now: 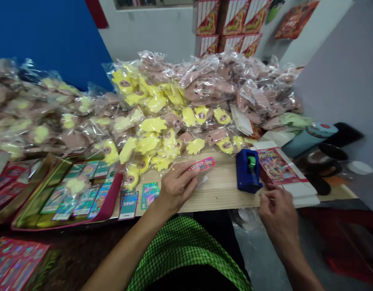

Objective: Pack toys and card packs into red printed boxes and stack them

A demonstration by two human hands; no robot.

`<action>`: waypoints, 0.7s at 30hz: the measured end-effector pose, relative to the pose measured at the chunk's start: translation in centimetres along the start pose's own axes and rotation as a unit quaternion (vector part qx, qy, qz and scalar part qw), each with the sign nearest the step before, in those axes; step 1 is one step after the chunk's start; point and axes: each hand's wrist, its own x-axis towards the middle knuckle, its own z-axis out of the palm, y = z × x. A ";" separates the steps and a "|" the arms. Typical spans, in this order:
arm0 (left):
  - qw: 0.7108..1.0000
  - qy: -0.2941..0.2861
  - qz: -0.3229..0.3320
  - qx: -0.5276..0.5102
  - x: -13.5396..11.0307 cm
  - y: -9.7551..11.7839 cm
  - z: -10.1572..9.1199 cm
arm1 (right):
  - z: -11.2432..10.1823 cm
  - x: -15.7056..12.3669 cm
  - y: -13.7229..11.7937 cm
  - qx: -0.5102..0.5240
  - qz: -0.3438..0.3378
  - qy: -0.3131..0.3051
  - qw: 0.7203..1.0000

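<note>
My left hand [176,186] is closed in a pinch on a small pink card packet [204,164], held just above the wooden table [217,190]. My right hand [277,210] hovers at the table's front edge, fingers curled together near a stack of white flat boxes [298,190]; what it holds, if anything, I cannot make out. A blue tape dispenser [247,171] with a green roll stands between the two hands.
A large heap of bagged yellow and pink plush toys [174,109] covers the back of the table. A red tray of teal cards [68,194] lies at left, loose cards [139,200] beside it. A teal bottle [310,137] lies at right. Red cartons [229,24] stack against the wall.
</note>
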 end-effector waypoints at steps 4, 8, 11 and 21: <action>1.000 0.000 -0.004 -0.005 0.1 0.1 0.1 | -1.0 1.0 -5.6 0.106 -0.009 -0.060 0.992; 1.000 0.009 -0.015 -0.008 0.0 0.4 0.3 | 1.3 2.9 -11.2 0.339 -0.018 -0.223 0.914; 0.999 0.013 -0.036 -0.012 -0.2 0.5 0.3 | 3.4 4.2 -13.5 0.433 0.021 -0.272 0.859; 0.999 -0.029 -0.009 -0.035 0.4 0.0 -0.2 | 4.8 4.7 -14.0 0.455 0.117 -0.296 0.832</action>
